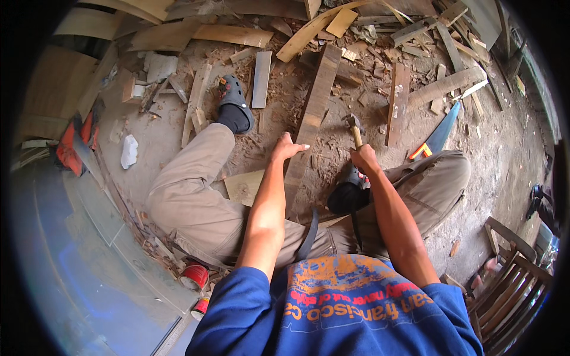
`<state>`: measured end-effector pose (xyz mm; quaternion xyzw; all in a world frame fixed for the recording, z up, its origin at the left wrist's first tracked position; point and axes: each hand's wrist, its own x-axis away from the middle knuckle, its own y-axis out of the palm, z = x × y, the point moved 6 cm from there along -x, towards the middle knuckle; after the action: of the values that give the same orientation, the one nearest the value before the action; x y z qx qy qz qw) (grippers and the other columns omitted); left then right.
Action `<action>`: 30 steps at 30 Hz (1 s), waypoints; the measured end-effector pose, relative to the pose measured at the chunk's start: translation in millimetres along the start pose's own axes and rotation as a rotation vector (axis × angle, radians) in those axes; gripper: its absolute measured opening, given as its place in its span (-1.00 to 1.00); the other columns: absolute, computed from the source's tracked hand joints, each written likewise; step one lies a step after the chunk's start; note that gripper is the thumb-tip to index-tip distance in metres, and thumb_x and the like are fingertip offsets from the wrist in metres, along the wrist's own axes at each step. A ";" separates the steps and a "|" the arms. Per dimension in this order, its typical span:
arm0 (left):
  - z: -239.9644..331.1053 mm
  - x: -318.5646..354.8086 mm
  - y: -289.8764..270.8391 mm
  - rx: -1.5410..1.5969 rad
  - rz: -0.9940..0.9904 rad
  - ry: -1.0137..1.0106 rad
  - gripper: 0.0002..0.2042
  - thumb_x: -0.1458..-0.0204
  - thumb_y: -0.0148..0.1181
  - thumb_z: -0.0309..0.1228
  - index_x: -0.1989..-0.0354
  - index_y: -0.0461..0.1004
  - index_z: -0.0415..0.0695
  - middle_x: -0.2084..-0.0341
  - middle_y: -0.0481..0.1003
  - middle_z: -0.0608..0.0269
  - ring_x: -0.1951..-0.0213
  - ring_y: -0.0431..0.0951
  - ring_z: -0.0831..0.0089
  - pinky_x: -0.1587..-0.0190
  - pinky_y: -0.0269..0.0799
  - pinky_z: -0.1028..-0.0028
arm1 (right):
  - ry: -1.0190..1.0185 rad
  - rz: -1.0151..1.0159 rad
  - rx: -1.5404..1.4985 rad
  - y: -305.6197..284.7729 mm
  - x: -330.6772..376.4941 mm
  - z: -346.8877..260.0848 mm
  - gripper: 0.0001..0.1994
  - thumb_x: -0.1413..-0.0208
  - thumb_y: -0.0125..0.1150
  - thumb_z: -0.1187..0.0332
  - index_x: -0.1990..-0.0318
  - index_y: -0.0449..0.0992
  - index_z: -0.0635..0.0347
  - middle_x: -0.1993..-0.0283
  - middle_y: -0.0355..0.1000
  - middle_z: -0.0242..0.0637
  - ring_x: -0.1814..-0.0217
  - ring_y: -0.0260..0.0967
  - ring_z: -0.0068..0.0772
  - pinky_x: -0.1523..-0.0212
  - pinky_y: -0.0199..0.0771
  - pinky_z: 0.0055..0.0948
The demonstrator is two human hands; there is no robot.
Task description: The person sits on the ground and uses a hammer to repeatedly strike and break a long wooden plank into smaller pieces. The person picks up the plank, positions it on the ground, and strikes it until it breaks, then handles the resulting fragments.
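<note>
- Nearest is my blue shirt (249,308), printed in orange and red across the front.
- Beyond it, between my bent legs in tan trousers (196,172), lies the board (314,107), low over the littered floor (499,178).
- Its long axis runs away from me, tilted: the near end sits by my shins, slightly left, and the far end points up and to the right, toward the scraps.
- It is long, narrow and straight-edged, brown, with darker streaks along the grain and a worn, dusty face.
- My left hand (288,147) grasps the board's left edge, thumb laid across the top; the other fingers are partly hidden.
- My right hand (363,157) is clenched round the hammer (357,135), right of the board and apart from it.
- The hammer's handle is pale wood, its metal head dark; the handle points away from me, head outermost, leaning a little left.
- Farther right lies a saw (440,132), blade blue, handle orange and white.
</note>
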<state>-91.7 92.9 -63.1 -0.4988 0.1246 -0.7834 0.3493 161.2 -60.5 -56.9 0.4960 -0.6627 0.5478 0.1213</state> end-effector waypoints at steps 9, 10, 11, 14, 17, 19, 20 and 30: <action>54.1 -2.2 -33.9 -0.049 0.317 0.113 -0.18 0.31 0.45 -0.13 -0.11 0.23 -0.37 0.03 0.45 -0.21 -0.03 0.47 -0.04 -0.09 0.38 0.20 | 0.072 0.022 -0.109 1.3 -2.0 0.7 -0.63 0.03 0.17 0.25 0.26 0.53 0.51 0.24 0.50 0.25 0.14 0.53 0.09 0.15 0.52 -0.13; 69.8 2.4 -48.0 -0.102 0.365 0.133 -0.19 0.32 0.46 -0.13 -0.09 0.25 -0.37 0.05 0.46 -0.21 0.00 0.49 -0.05 -0.08 0.39 0.19 | -0.023 0.110 -0.066 -0.7 -1.3 -2.1 -0.66 0.04 0.14 0.29 0.29 0.54 0.50 0.25 0.50 0.25 0.14 0.53 0.09 0.16 0.53 -0.12; 74.0 -0.2 -59.4 -0.121 0.403 0.136 -0.19 0.34 0.46 -0.14 -0.07 0.26 -0.37 0.07 0.47 -0.21 0.02 0.50 -0.05 -0.06 0.41 0.19 | 0.024 0.018 -0.112 -0.5 5.2 -11.0 -0.66 0.05 0.15 0.28 0.28 0.54 0.49 0.23 0.50 0.25 0.11 0.52 0.09 0.13 0.52 -0.12; 111.2 -1.6 -76.8 -0.220 0.420 0.153 -0.18 0.38 0.47 -0.14 -0.05 0.27 -0.37 0.12 0.49 -0.23 0.07 0.53 -0.04 0.00 0.46 0.19 | 0.051 -0.030 -0.114 -3.1 1.2 -9.2 -0.60 0.03 0.20 0.18 0.26 0.54 0.47 0.23 0.51 0.20 0.10 0.52 0.06 0.11 0.51 -0.13; 132.2 -8.9 -79.8 -0.248 0.348 0.161 -0.16 0.38 0.48 -0.11 -0.06 0.26 -0.37 0.13 0.50 -0.22 0.08 0.54 -0.01 0.00 0.47 0.20 | 0.035 0.023 -0.086 9.3 -12.6 4.3 -0.49 -0.02 0.24 0.01 0.31 0.54 0.47 0.35 0.54 0.10 0.22 0.55 0.01 0.25 0.52 -0.17; 142.7 -13.1 -74.2 -0.284 0.320 0.156 -0.16 0.38 0.49 -0.11 -0.06 0.26 -0.37 0.12 0.50 -0.22 0.08 0.54 0.00 0.00 0.47 0.21 | 0.050 0.017 -0.116 7.9 -11.1 3.5 -0.50 -0.03 0.24 0.02 0.32 0.54 0.47 0.38 0.53 0.09 0.27 0.56 0.00 0.29 0.52 -0.17; 144.9 -16.6 -71.4 -0.300 0.309 0.151 -0.16 0.39 0.49 -0.12 -0.07 0.26 -0.36 0.12 0.49 -0.22 0.07 0.54 0.00 0.00 0.48 0.21 | 0.053 0.013 -0.128 6.7 -11.2 4.4 -0.50 -0.03 0.24 0.02 0.33 0.54 0.47 0.40 0.53 0.09 0.30 0.56 0.00 0.31 0.53 -0.18; 122.9 -47.6 -27.6 -0.182 0.493 0.265 -0.29 0.34 0.48 -0.08 0.10 0.32 -0.31 0.24 0.51 -0.16 0.17 0.53 -0.06 0.11 0.45 0.15 | 0.106 -0.048 -0.187 2.5 -1.9 3.3 -0.63 0.06 0.19 0.24 0.23 0.55 0.44 0.15 0.48 0.25 0.01 0.46 0.18 -0.02 0.44 -0.09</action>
<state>15.7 163.7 -23.2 -0.3761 0.3564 -0.7189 0.4634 161.5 -62.5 -61.0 0.4686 -0.6916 0.5058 0.2151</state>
